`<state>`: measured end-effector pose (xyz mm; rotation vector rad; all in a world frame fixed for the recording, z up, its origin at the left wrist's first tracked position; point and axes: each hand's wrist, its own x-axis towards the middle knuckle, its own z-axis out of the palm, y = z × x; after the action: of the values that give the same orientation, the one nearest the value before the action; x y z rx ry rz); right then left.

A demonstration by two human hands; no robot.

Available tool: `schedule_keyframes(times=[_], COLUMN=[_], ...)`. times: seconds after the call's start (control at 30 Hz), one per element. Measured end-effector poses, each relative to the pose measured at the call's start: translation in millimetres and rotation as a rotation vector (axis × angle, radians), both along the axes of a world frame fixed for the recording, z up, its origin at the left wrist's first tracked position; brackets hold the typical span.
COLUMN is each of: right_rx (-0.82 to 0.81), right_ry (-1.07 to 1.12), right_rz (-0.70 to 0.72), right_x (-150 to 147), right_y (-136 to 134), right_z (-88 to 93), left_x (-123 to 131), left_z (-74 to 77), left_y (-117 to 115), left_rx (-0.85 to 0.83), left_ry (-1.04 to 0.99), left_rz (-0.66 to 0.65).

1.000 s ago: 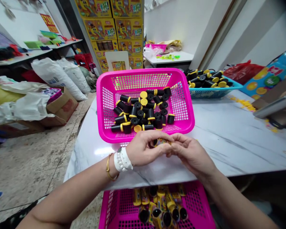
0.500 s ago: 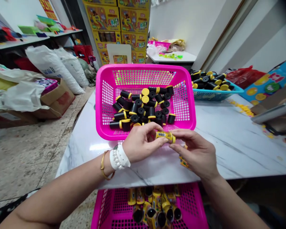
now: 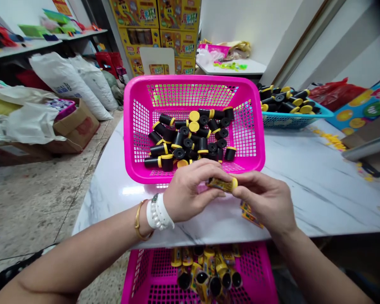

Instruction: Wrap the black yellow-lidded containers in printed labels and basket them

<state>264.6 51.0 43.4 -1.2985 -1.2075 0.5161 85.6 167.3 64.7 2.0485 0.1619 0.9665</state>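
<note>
My left hand (image 3: 191,192) and my right hand (image 3: 267,200) meet just in front of a pink basket (image 3: 139,126), both pinching one small tube (image 3: 223,184) with a yellow printed label and a yellow cap at its right end. Under my right hand lie a few yellow printed labels (image 3: 250,215) on the marble table. The pink basket holds several black tubes with yellow caps (image 3: 190,141). Below the table edge, a second pink basket (image 3: 152,274) holds several labelled tubes (image 3: 207,270).
A blue basket (image 3: 288,120) of more black tubes stands at the back right. Yellow bits (image 3: 331,139) and a grey tool (image 3: 367,147) lie on the marble table (image 3: 304,185) at right. Cardboard boxes, white sacks and yellow cartons stand on the floor to the left.
The tube came out from between my closed fingers and now lies sideways between both hands with its yellow label on. The view has shifted down and slightly closer.
</note>
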Motion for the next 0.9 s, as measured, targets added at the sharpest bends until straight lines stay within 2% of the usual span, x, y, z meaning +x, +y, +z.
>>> schedule_keyframes(times=[0.1,0.23,0.37,0.5,0.6,0.7,0.8,0.9], right_rx=[-0.148,-0.305,-0.412,-0.307,-0.078,0.15,0.299,0.374], right_ry=[0.265,0.456,0.549,0.346,0.049,-0.238,-0.465,-0.617], right_rz=[0.132,0.273,0.409,0.404,0.285,0.14,0.098,0.1], right_x=[-0.2,4.5,12.0,14.8,13.0,10.5,9.8,11.1], right_y=[5.5,17.9,35.4,51.8,58.8,60.0,54.5,45.8], right_z=[6.6,12.1,20.1,41.3,51.8,47.2,36.7,30.7], left_x=[-1.2,-2.6,-3.0,-3.6,-4.9,-6.4,-8.3,-10.1], left_z=[0.7,-5.0,-3.8,8.3,16.2,21.3,26.6,31.7], left_y=[-0.4,0.5,3.4,7.1,9.8,11.1,11.4,13.6], left_rx=[0.158,0.262,0.247,0.083,-0.218,-0.528,-0.669,-0.781], left_ry=[-0.025,-0.041,-0.031,-0.07,-0.061,-0.029,0.051,0.176], left_rz=[0.04,0.088,0.118,0.161,0.178,0.111,0.053,-0.091])
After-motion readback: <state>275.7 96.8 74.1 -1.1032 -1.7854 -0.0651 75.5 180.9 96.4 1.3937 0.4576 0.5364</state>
